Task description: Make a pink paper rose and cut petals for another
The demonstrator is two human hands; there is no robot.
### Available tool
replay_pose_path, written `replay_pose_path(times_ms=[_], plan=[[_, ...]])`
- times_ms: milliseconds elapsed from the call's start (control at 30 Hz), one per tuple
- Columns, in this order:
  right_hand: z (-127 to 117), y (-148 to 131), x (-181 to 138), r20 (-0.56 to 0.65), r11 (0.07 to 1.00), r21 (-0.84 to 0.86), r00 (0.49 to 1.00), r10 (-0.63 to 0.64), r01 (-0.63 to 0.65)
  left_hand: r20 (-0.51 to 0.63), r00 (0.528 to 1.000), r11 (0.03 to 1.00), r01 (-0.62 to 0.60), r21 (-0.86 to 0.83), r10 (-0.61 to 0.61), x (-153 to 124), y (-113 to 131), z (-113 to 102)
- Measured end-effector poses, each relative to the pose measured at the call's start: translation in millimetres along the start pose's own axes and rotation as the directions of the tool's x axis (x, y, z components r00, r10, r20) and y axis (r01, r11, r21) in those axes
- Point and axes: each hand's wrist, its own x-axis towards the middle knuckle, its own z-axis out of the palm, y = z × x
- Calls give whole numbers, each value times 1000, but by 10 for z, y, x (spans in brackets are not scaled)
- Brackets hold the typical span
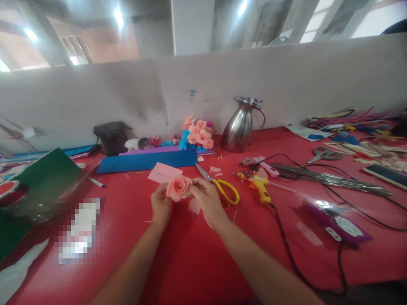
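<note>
A peach paper rose (179,188) is held up over the red table, its layered petals facing me. My left hand (161,201) grips it at the left edge, fingers partly hidden behind the petals. From the other side my right hand (205,199) pinches its right edge between thumb and fingers. Just behind the rose lies a folded pink paper (163,172). Yellow-handled scissors (226,190) rest close to my right hand, blades pointing away to the left. A small pink paper scrap (194,206) shows on the table between my hands.
A yellow glue gun (259,185) with a black cord lies to the right, near a purple device (337,224) and bundled wires (330,178). Behind stand a steel jug (242,127), a bunch of peach paper roses (200,133) and blue paper (146,162). Green sheets (47,178) are leftward.
</note>
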Motion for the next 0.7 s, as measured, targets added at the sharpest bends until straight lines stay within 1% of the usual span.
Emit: replay_pose_path(times_ms=[267, 433, 567, 700], plan=[[1, -11, 6, -16, 1000, 6, 1000, -2, 3, 39, 999, 1000, -10, 6, 10, 3, 14, 1], [-17, -4, -6, -6, 998, -62, 1000, -20, 19, 47, 999, 1000, -3, -8, 3, 12, -44, -2], [-13, -17, -8, 11, 1000, 11, 1000, 13, -13, 61, 998, 996, 32, -86, -26, 9, -51, 11], [-5, -60, 3, 40, 996, 85, 999, 12, -16, 90, 995, 994, 41, -104, -32, -1, -5, 26]])
